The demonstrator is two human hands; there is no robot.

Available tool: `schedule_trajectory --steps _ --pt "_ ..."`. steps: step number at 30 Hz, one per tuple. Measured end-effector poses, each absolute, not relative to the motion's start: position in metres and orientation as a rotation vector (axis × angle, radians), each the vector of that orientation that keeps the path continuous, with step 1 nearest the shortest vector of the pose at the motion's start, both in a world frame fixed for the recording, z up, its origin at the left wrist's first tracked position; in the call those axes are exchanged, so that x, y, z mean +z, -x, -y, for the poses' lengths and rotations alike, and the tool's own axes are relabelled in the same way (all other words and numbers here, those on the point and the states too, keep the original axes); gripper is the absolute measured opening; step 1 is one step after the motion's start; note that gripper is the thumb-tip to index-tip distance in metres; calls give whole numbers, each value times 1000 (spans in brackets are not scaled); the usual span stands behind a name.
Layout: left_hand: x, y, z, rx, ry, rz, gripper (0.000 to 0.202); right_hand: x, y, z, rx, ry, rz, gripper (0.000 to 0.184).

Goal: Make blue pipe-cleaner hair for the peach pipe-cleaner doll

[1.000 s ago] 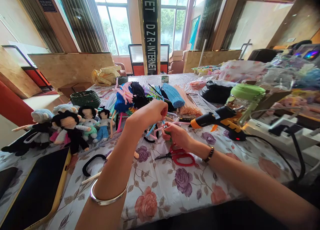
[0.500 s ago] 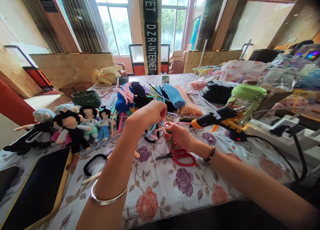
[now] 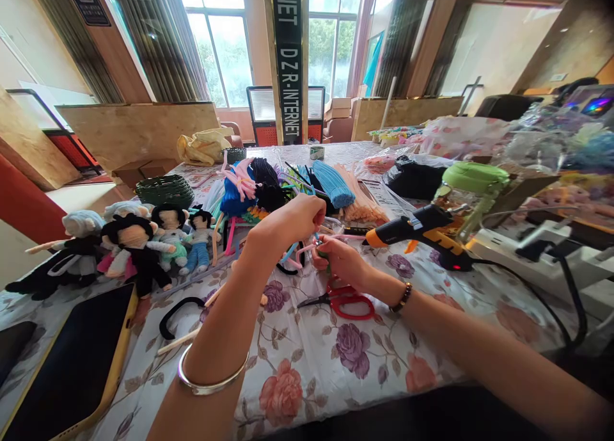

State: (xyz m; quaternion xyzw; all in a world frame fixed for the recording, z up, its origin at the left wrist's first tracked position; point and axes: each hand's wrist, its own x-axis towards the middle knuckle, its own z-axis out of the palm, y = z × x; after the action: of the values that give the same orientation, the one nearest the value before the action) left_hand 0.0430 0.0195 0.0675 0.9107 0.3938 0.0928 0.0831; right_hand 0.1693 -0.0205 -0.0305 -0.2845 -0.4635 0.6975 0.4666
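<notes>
Pink and blue pipe cleaners point(image 3: 293, 254) curl in loops under the left hand point(image 3: 292, 218).

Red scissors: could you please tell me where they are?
In the head view, the red scissors lie on the tablecloth, just below the right hand.

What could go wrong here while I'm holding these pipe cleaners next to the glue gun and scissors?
1. The glue gun shows a red light, so it is probably hot, and its orange nozzle points toward your right hand; a sideways move might touch it.
2. The red scissors lie just below your right wrist; lowering the arm could press onto them.
3. The pipe cleaners your left hand pinches could snag the loose pile behind.
</notes>
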Motion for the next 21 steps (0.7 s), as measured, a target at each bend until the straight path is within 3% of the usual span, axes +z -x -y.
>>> schedule_trajectory --steps 21 --pt "66 -43 -21 333 -2735 -1147 7 -30 -169 22 1706 717 1130 17"
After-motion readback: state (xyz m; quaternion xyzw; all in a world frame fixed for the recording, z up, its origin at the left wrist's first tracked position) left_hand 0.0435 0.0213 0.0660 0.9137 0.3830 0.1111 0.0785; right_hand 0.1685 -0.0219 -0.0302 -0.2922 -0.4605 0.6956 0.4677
